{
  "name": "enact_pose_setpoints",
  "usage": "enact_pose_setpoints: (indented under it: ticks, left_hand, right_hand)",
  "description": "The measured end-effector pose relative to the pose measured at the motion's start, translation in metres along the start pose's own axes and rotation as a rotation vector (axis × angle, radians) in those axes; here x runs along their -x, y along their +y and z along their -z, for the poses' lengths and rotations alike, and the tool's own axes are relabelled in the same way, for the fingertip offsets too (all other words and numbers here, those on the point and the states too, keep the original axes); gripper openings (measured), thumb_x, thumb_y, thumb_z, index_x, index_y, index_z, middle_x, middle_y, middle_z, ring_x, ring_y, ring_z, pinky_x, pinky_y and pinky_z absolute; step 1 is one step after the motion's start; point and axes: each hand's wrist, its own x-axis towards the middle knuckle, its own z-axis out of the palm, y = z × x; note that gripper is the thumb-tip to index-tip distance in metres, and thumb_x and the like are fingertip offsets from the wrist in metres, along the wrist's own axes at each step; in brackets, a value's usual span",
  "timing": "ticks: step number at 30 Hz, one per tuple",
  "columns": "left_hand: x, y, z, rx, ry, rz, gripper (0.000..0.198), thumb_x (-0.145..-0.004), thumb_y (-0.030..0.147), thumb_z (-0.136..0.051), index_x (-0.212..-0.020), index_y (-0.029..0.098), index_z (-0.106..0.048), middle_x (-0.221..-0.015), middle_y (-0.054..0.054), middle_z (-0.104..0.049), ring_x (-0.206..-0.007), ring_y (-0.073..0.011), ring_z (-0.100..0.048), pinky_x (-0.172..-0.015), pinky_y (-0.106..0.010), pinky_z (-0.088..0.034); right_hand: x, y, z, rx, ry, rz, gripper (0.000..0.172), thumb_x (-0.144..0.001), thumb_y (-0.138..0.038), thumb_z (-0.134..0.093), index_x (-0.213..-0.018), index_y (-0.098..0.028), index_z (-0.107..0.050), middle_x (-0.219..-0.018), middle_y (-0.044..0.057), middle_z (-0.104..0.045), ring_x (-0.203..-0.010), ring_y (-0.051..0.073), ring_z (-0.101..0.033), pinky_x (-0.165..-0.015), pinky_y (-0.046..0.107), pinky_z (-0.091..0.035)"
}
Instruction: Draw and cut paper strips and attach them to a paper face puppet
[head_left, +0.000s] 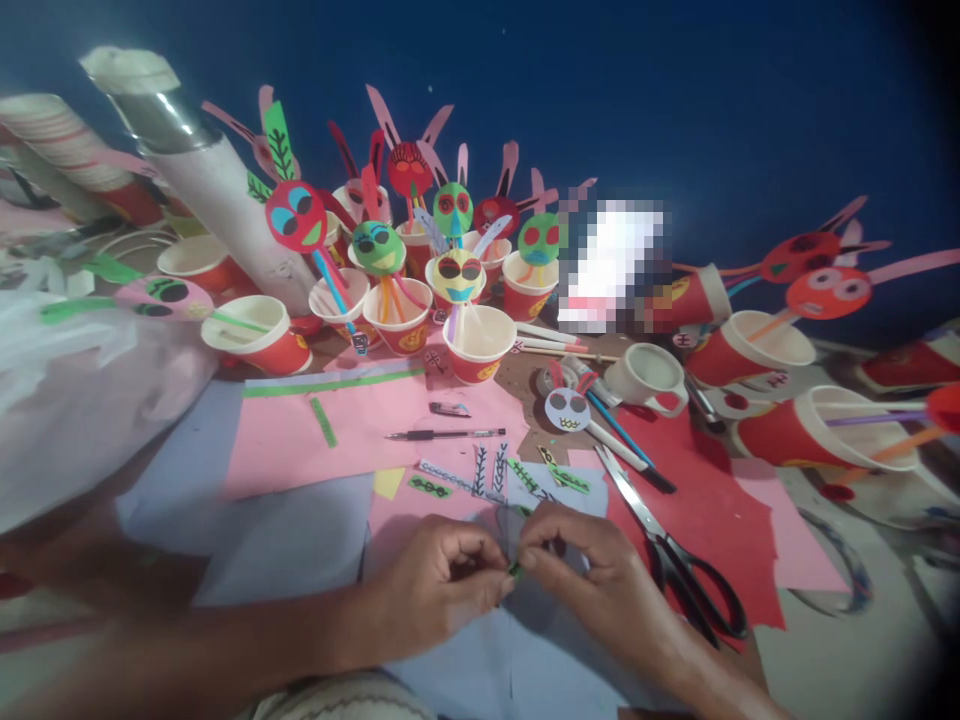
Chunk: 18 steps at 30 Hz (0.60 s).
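Above the pale blue paper [300, 540], my left hand [450, 580] and my right hand [589, 565] meet, thumbs and fingertips pinched together. A small green paper strip [515, 569] shows between their fingertips; most of it is hidden by the fingers. Just beyond the hands lie several narrow paper strips with black drawn patterns, among them a green one [428, 487], a blue one [454, 474] and a white-blue upright one [481, 470]. A black pen [446, 434] rests on the pink paper [292, 440], with its cap [450, 409] beside it.
Black-handled scissors [664, 550] lie partly spread on red paper [720, 500] at the right. Behind stand several red paper cups [480, 345] holding paper faces on straws. A white mug [646, 378] and a rabbit-like paper face [568, 409] are nearby. A plastic bag [97, 400] fills the left.
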Motion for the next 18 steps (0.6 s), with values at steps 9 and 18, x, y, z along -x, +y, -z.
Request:
enact_pose_setpoints:
  ticks: [9, 18]
  left_hand:
    - [0.000, 0.029, 0.018, -0.704, 0.106, -0.322, 0.018, -0.084, 0.021, -0.047, -0.083, 0.017, -0.064, -0.073, -0.001, -0.063, -0.062, -0.0114, -0.055, -0.058, -0.021, -0.039]
    - [-0.031, 0.046, -0.005, -1.427, 0.012, -0.159, 0.020, -0.088, 0.027, -0.043, -0.092, 0.017, -0.061, -0.093, -0.006, -0.064, -0.079, -0.0242, -0.065, -0.059, -0.030, -0.045]
  right_hand:
    - [-0.017, 0.002, 0.043, -0.336, 0.367, -0.138, 0.016, -0.083, -0.036, -0.058, -0.081, -0.020, -0.055, -0.065, -0.001, -0.063, -0.057, 0.011, -0.056, -0.055, 0.022, -0.043]
    - [-0.016, 0.004, 0.050, -0.361, 0.357, -0.114, 0.013, -0.082, -0.034, -0.060, -0.082, -0.021, -0.057, -0.062, -0.005, -0.058, -0.057, 0.009, -0.054, -0.055, 0.019, -0.041]
